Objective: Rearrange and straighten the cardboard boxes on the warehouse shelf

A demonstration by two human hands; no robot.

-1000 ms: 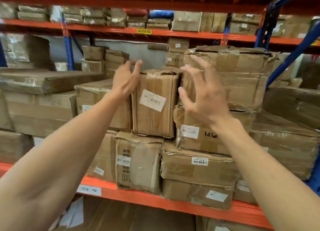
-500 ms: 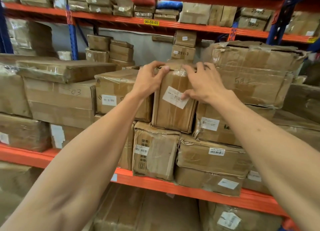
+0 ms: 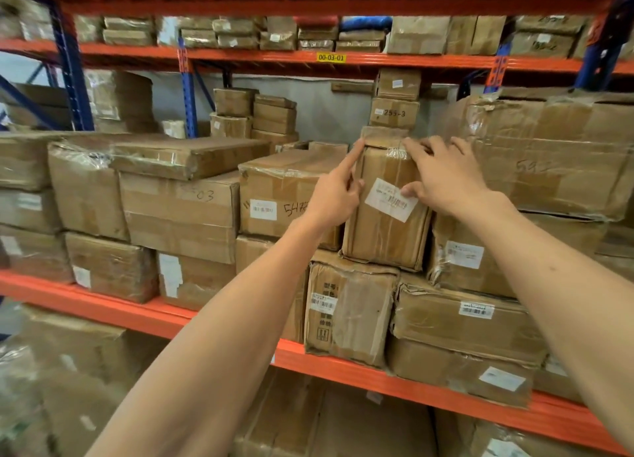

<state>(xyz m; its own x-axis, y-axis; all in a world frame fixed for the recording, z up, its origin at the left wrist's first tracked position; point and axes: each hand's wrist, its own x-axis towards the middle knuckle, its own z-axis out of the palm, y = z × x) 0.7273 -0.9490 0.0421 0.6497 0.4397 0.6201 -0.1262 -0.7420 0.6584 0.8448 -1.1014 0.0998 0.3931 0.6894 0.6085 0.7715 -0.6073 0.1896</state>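
A narrow upright cardboard box (image 3: pixel 380 237) with a white barcode label stands on the stacked boxes of the middle shelf (image 3: pixel 212 323). My left hand (image 3: pixel 334 196) touches its left front edge, forefinger stretched up to the top corner, the other fingers curled. My right hand (image 3: pixel 442 175) lies over its upper right front, fingers on the taped top edge and thumb at the label. A big crumpled box (image 3: pixel 555 161) presses in on the right, and a box marked 54 (image 3: pixel 278 196) on the left.
More taped boxes fill the shelf left, below and behind, with a flat box (image 3: pixel 185 156) lying crooked on top at the left. Small boxes stack up at the back (image 3: pixel 394 112). An orange beam (image 3: pixel 240 57) with a yellow tag runs overhead; blue uprights stand at left and right.
Both hands came from the air onto the narrow box. Since half a second ago the left hand slid from the top to the left edge and the view drew closer.
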